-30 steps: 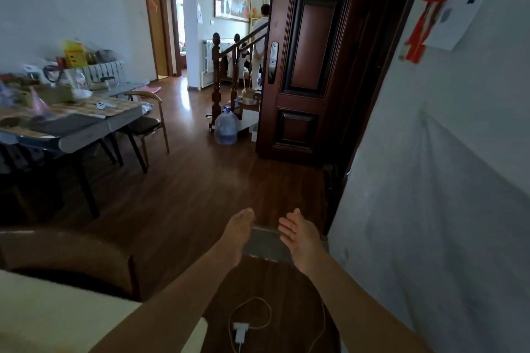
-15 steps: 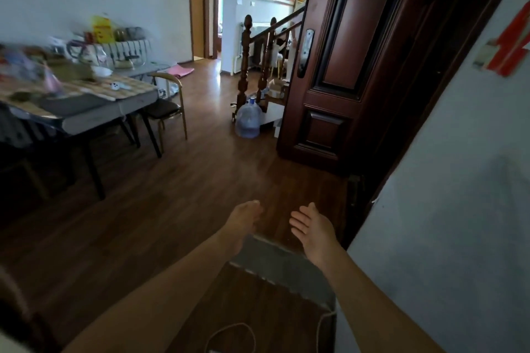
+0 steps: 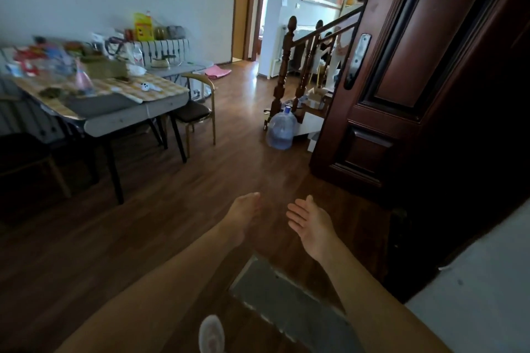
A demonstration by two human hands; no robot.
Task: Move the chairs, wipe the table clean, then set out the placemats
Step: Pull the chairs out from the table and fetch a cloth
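A grey dining table (image 3: pixel 123 120) stands at the left, covered by a yellow checked cloth (image 3: pixel 160 89) and crowded with bags, packets and a small white object. A chair with a dark seat and a curved wooden back (image 3: pixel 198 106) stands at its far corner. Another dark chair (image 3: pixel 25 157) sits at the near left side. My left hand (image 3: pixel 243 215) and my right hand (image 3: pixel 309 221) are stretched out in front of me over the wooden floor, well away from the table. Both are empty, fingers extended.
A big blue water bottle (image 3: pixel 281 130) stands on the floor by a wooden stair railing (image 3: pixel 284 66). A dark brown door (image 3: pixel 401 66) hangs ajar at the right. A grey doormat (image 3: pixel 289 304) lies below my arms. A person stands behind the railing.
The view has swung left and moved forward, bringing the table and chair closer. The near chair back and white cable have left the view. My hands stay held out, empty.
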